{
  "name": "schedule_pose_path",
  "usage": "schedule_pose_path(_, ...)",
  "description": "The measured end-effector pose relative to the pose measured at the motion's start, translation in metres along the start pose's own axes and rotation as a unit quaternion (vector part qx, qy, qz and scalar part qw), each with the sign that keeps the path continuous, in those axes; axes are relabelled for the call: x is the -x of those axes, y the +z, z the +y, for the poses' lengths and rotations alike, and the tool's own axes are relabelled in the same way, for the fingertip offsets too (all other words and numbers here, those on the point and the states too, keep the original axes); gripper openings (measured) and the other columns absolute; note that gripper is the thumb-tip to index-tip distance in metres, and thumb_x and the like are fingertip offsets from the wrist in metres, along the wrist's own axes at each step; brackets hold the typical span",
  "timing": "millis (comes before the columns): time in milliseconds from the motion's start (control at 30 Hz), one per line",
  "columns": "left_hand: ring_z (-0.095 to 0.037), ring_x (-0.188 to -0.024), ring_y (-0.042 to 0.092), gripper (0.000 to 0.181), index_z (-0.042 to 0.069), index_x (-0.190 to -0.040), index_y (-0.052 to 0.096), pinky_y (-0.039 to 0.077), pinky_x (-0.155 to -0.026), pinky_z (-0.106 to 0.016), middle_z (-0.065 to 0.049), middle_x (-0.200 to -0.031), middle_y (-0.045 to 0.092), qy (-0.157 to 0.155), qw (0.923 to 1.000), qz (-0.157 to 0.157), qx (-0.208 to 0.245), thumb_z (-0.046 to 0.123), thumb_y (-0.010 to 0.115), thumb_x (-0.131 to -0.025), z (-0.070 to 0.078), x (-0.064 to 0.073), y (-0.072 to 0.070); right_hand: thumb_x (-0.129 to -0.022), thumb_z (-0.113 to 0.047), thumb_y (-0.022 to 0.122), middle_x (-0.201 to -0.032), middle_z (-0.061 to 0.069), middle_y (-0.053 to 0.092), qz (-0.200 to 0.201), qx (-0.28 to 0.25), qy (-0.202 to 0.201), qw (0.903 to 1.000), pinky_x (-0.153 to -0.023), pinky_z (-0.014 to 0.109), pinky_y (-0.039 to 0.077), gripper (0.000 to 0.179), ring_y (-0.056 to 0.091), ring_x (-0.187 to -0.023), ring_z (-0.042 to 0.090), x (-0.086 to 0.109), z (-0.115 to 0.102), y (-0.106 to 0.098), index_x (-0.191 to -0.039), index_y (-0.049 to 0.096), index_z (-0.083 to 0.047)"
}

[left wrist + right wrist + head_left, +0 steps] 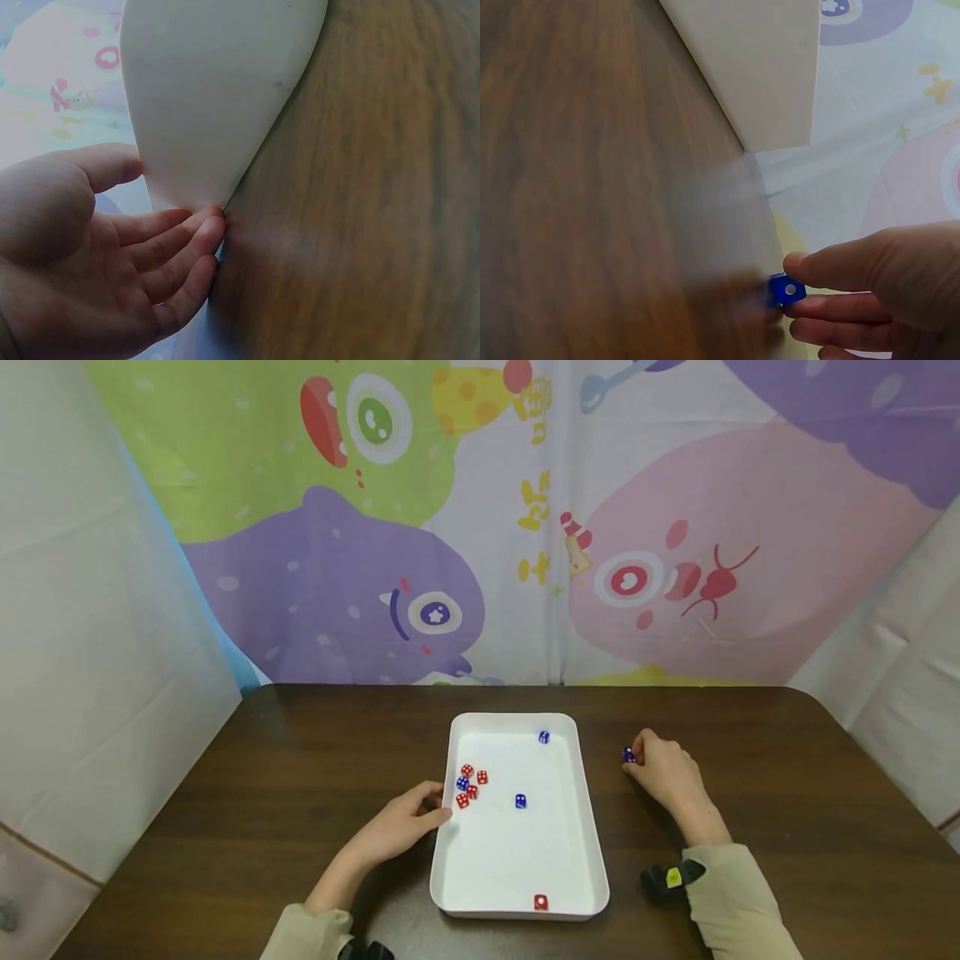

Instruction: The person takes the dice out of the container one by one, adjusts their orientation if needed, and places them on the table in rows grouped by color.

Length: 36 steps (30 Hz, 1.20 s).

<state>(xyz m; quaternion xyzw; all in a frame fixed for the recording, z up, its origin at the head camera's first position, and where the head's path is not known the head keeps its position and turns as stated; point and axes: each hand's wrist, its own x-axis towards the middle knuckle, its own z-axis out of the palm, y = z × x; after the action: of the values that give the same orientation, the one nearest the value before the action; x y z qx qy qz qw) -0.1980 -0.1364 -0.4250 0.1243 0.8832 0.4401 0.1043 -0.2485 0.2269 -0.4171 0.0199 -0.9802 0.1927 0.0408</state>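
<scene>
From high at 6 o'clock the head view faces down toward 12, widest and farthest, sharing the tray (525,860) and patterned curtain (525,643) with the close left (365,952) and right wrist cameras (663,883) at the tray's 8 and 4.

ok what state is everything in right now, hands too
Tray: flat on the table, open side up
Left hand: holding the tray's left side
Right hand: pinching a blue die outside the tray
Dice cluster: four red, one blue, bunched inside at left
Far blue die: alone in the tray
Middle blue die: alone in the tray
Near red die: alone by the near wall
Backdrop: hanging
</scene>
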Motion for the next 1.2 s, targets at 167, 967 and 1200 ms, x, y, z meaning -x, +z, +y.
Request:
schedule_pose_path(167, -0.016, -0.083, 0.052, 0.037, 0.002, -0.117, 0.052, 0.042, -0.070, -0.030, -0.009, -0.100, 0.058, 0.002, 1.0000, -0.002, 0.002, 0.023, 0.058, -0.088, 0.000, 0.000, -0.001, -0.081, -0.019, 0.068, -0.072, 0.007, 0.054, -0.007, 0.003, 0.001, 1.0000, -0.053, 0.036, 0.040, 0.025, 0.050, -0.061, 0.022, 0.001, -0.001, -0.003, -0.090, 0.050, -0.003)
schedule_pose_path(967, -0.020, -0.088, 0.054, 0.036, 0.001, -0.118, 0.052, 0.044, -0.074, -0.033, -0.010, -0.100, 0.059, 0.008, 1.0000, -0.003, -0.003, 0.022, 0.057, -0.088, 0.001, 0.002, -0.001, -0.082, -0.014, 0.064, -0.077, 0.006, 0.061, 0.021, 0.002, -0.071, 0.9972, -0.058, 0.039, 0.044, 0.013, 0.055, -0.065, 0.020, 0.012, -0.029, -0.026, -0.091, 0.060, -0.006)
schedule_pose_path(1200, -0.020, -0.089, 0.054, 0.036, 0.002, -0.118, 0.052, 0.044, -0.074, -0.033, -0.010, -0.100, 0.058, 0.005, 1.0000, -0.001, -0.005, 0.022, 0.058, -0.088, 0.001, 0.001, 0.000, -0.082, -0.014, 0.065, -0.088, 0.006, 0.065, 0.000, -0.002, -0.118, 0.9930, -0.068, 0.041, 0.048, 0.017, 0.060, -0.077, 0.020, 0.017, -0.047, -0.027, -0.098, 0.064, -0.007)
